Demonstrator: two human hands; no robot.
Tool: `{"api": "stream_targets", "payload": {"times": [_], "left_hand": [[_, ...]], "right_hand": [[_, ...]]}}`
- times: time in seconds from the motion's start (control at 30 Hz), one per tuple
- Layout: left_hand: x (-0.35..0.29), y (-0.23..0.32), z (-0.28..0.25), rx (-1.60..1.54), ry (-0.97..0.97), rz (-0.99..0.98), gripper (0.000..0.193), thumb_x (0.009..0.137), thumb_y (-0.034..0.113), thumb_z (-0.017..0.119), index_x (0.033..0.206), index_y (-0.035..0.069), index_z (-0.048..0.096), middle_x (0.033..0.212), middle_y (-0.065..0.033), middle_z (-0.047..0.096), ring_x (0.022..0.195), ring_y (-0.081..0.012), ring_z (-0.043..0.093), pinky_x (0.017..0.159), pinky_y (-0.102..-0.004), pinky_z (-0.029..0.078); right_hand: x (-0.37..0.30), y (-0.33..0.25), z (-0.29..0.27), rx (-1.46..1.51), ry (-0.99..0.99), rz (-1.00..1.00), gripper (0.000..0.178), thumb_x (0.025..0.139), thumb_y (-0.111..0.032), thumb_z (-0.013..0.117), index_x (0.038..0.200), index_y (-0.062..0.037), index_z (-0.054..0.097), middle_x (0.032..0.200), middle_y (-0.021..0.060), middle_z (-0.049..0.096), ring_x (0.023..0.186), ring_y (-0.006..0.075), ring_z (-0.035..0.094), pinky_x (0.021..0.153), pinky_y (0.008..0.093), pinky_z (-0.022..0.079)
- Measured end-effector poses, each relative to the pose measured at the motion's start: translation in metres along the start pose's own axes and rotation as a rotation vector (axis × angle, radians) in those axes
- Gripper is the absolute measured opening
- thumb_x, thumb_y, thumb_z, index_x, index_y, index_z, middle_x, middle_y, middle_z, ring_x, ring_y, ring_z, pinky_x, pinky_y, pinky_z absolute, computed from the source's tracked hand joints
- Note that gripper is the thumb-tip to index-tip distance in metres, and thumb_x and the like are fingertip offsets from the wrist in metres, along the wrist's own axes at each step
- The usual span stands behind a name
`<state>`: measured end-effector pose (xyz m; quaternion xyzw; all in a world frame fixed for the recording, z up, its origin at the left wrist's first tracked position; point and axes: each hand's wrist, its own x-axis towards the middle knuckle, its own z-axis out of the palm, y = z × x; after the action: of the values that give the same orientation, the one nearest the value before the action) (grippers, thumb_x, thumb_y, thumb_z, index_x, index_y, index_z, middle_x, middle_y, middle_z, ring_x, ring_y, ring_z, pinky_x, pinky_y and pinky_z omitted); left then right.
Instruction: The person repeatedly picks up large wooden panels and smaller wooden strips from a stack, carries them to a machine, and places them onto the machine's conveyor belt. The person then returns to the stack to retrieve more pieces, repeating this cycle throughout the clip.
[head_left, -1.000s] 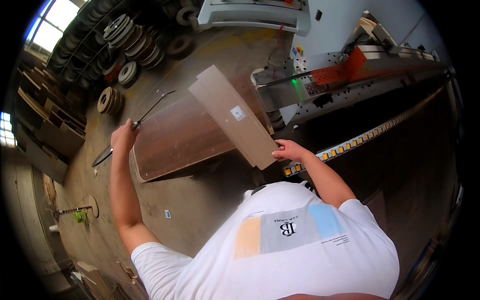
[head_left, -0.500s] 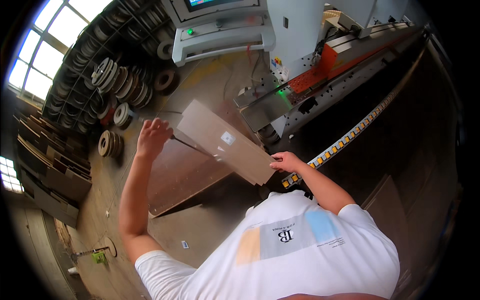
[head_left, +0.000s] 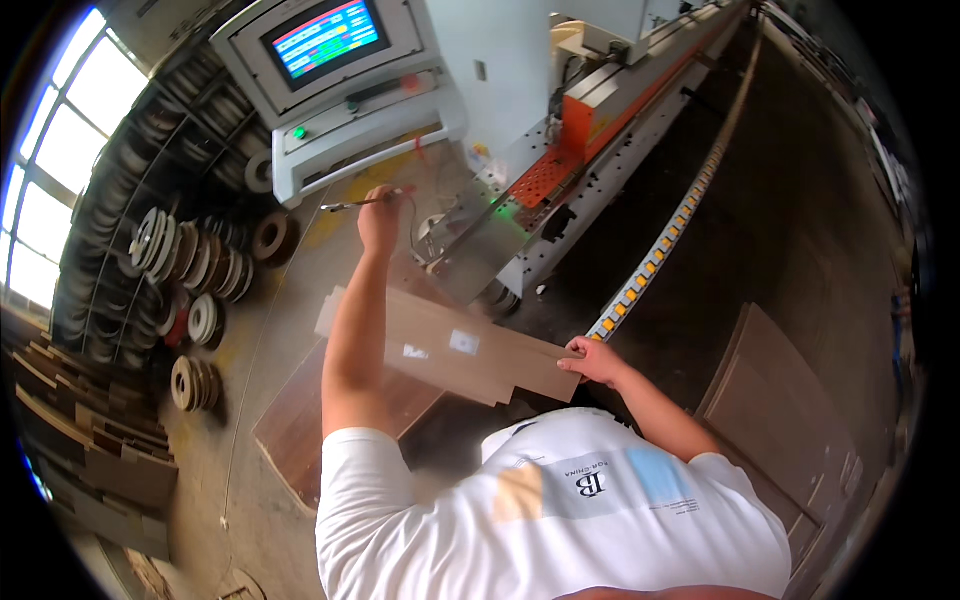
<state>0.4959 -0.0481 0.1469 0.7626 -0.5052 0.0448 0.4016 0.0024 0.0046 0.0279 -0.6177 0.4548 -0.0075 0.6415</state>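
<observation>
A flat brownish panel [head_left: 515, 365] with small white labels lies at mid-view; its uneven edges suggest more than one piece stacked together. My right hand [head_left: 594, 361] pinches its right end, thumb on top. Farther off, near the machine's front, my left hand [head_left: 378, 222] is raised and closed around a thin rod-like tool [head_left: 345, 206]. The tool sticks out to the left of my fist, slightly blurred, and its exact kind is unclear. My left forearm passes over the panel's left part and hides some of it.
Ahead stands a white machine with a lit screen [head_left: 325, 42] and an orange guard [head_left: 577, 125]. A roller track with yellow wheels [head_left: 643, 272] runs to the far right. Edging reels [head_left: 205, 318] stand at left; large boards [head_left: 780, 400] lean at right.
My left hand has lifted the thin tool away from the panel and moved it forward toward the machine. My right hand keeps its grip on the panel's end. The view has shifted.
</observation>
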Motion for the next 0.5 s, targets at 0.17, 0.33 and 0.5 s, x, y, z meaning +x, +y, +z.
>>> {"api": "stream_targets", "payload": {"times": [0.17, 0.33, 0.5], "left_hand": [[0.047, -0.035, 0.083, -0.162, 0.031, -0.106, 0.024, 0.090, 0.028, 0.072, 0.107, 0.010, 0.073, 0.102, -0.0151, 0.073, 0.097, -0.0362, 0.069, 0.084, -0.0420, 0.052], [0.077, -0.075, 0.141, -0.422, -0.124, -0.323, 0.030, 0.094, 0.032, 0.065, 0.105, 0.005, 0.071, 0.095, -0.0156, 0.075, 0.094, -0.0352, 0.070, 0.084, -0.0426, 0.052], [0.040, -0.075, 0.137, -0.359, 0.071, -0.413, 0.035, 0.097, 0.025, 0.062, 0.122, 0.001, 0.064, 0.120, -0.0196, 0.067, 0.111, -0.0333, 0.066, 0.095, -0.0411, 0.049]], "right_hand": [[-0.045, -0.008, -0.006, 0.207, 0.034, 0.053, 0.031, 0.093, -0.021, 0.078, 0.116, -0.0082, 0.061, 0.101, 0.0032, 0.072, 0.089, 0.0121, 0.068, 0.066, 0.0297, 0.056], [-0.061, 0.005, -0.009, 0.155, 0.096, 0.002, 0.029, 0.094, -0.020, 0.077, 0.116, -0.0080, 0.062, 0.101, 0.0013, 0.071, 0.087, 0.0106, 0.066, 0.067, 0.0283, 0.055], [-0.060, 0.010, -0.031, 0.231, 0.012, 0.014, 0.028, 0.095, -0.021, 0.076, 0.116, -0.0092, 0.063, 0.100, 0.0002, 0.070, 0.087, 0.0104, 0.066, 0.067, 0.0280, 0.055]]}}
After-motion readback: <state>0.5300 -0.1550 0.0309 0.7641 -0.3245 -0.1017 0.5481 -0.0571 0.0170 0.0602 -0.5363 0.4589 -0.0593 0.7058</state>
